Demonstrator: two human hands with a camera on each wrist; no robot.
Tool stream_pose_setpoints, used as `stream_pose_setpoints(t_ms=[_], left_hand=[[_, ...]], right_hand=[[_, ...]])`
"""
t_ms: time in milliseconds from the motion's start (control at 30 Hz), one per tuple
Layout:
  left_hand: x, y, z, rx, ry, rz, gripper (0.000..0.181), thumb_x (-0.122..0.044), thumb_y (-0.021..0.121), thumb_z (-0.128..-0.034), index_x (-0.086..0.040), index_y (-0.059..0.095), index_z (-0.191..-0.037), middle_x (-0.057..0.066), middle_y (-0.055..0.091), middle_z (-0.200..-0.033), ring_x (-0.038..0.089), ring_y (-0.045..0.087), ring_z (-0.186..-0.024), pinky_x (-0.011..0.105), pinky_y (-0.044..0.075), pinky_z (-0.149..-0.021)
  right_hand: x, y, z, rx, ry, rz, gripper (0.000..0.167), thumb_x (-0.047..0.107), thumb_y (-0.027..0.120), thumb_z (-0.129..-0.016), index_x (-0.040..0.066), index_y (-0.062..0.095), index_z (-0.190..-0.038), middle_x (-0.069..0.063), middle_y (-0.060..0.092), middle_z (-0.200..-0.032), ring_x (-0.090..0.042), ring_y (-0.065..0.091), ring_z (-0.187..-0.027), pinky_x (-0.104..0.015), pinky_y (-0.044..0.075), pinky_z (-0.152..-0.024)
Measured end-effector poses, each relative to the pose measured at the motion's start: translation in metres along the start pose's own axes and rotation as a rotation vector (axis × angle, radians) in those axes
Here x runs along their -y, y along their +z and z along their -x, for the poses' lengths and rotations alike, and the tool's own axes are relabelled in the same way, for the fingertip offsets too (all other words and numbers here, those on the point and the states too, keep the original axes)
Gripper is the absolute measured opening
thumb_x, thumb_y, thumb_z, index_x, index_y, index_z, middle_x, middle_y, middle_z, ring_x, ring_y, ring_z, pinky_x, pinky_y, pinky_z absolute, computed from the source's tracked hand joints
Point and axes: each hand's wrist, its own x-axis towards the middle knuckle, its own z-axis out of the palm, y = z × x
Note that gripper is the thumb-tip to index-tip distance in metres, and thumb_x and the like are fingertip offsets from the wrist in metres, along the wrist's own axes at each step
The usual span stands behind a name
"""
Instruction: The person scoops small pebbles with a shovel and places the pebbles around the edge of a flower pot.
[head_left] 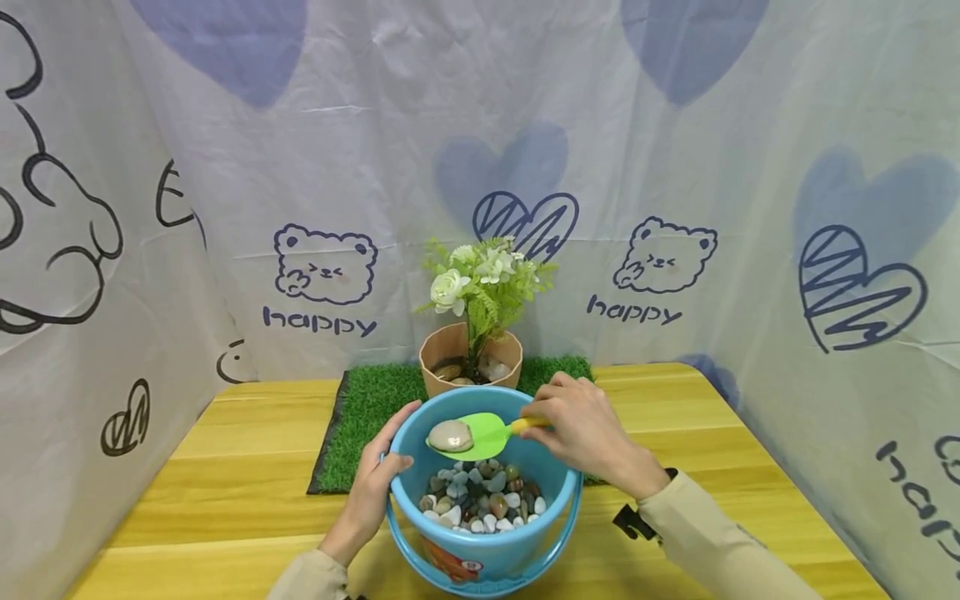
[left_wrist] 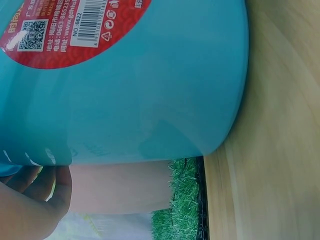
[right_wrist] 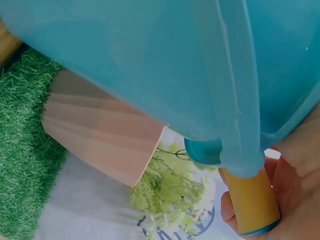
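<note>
A light-blue bucket (head_left: 517, 552) stands on the table with several small mixed pebbles (head_left: 487, 500) in its bottom. My left hand (head_left: 371, 477) grips its left rim, thumb on the near side; the left wrist view shows fingers (left_wrist: 61, 192) against the blue wall. Over the bucket's mouth, my right hand (head_left: 581, 423) holds a toy shovel by its yellow handle (right_wrist: 252, 202). On the shovel's green blade (head_left: 491, 435) lies one large pale stone (head_left: 450, 436), near the left end. Part of the right hand's grip is hidden behind the handle and the bucket rim.
Behind the bucket, a tan flowerpot (head_left: 471, 354) with white flowers (head_left: 480, 279) and some stones stands on an artificial grass mat (head_left: 375, 400). The wooden table (head_left: 225, 467) spreads to both sides. Patterned cloth (head_left: 420, 167) hangs at the back and sides.
</note>
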Motion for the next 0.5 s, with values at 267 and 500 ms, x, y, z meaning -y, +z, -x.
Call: stream_pose_setpoints(t_ms=[267, 500], left_hand=[[0.000, 0.001, 0.001, -0.007, -0.015, -0.001, 0.066, -0.009, 0.039, -0.0858, -0.025, 0.038, -0.150, 0.017, 0.044, -0.149, 0.042, 0.051, -0.128, 0.046, 0.053, -0.090], [0.000, 0.001, 0.000, -0.015, -0.013, -0.007, 0.067, -0.008, 0.039, -0.0853, -0.026, 0.039, -0.150, 0.016, 0.043, -0.150, 0.043, 0.051, -0.127, 0.051, 0.051, -0.091]], right_hand=[[-0.005, -0.001, 0.004, -0.022, 0.006, -0.024, 0.024, 0.037, 0.079, -0.077, 0.022, 0.080, -0.096, 0.006, 0.073, -0.090, -0.011, 0.054, -0.080, -0.023, 0.040, -0.064], [-0.016, -0.009, 0.004, -0.067, 0.015, -0.045, 0.022, 0.033, 0.080, -0.078, 0.020, 0.080, -0.096, 0.005, 0.073, -0.088, -0.012, 0.053, -0.077, -0.022, 0.039, -0.062]])
